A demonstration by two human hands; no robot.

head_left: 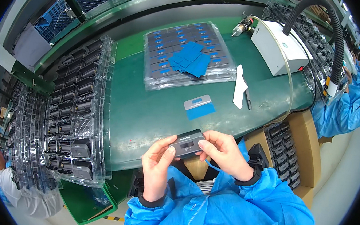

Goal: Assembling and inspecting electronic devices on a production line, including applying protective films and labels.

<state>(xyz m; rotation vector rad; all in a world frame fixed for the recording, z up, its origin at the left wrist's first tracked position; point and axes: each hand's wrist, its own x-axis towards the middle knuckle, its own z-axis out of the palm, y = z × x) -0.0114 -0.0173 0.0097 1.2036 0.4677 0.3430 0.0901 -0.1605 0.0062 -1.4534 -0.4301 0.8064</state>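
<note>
Near the front edge of the table, a dark grey rectangular device housing (188, 145) with a small dark window is held between both hands. My left hand (158, 159) grips its left end with thumb and fingers. At the right end my right hand (226, 153) pinches it, thumb on the top face. Beyond them on the table lies a flat grey plate with a rectangular cutout (197, 100), and a blue film sheet (201, 111) at its near edge. Farther back, loose blue film pieces (190, 59) rest on a clear tray of grey housings (156, 51).
Left: stacked clear trays (104, 106) with black parts. Right: white cloth (240, 86), black pen-like tool (248, 101), white box-shaped machine (278, 48) and black ribbed hose (339, 53). Below are a cardboard box (308, 152) of parts and a green bin (83, 208). A person (345, 104) sits right.
</note>
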